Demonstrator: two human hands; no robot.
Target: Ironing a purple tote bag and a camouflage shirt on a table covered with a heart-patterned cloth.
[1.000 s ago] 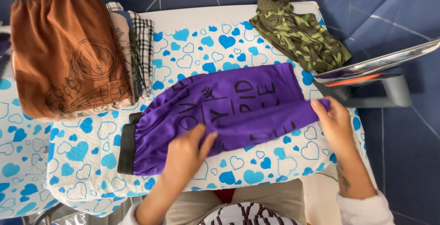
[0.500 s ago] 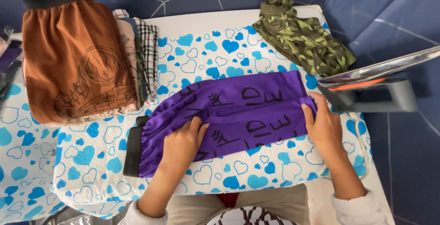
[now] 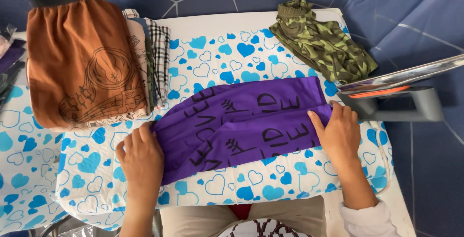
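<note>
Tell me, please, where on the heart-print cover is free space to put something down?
Free: the strip between the purple garment and the camouflage garment, and the near edge below the purple garment. Crowded: the left, under the brown shorts and folded pile.

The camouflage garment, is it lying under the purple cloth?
No, the camouflage garment lies apart at the board's far right corner, while the purple cloth lies in the middle.

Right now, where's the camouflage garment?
In the head view, the camouflage garment lies at the board's far right corner, beyond the purple garment and just left of the iron.
</note>
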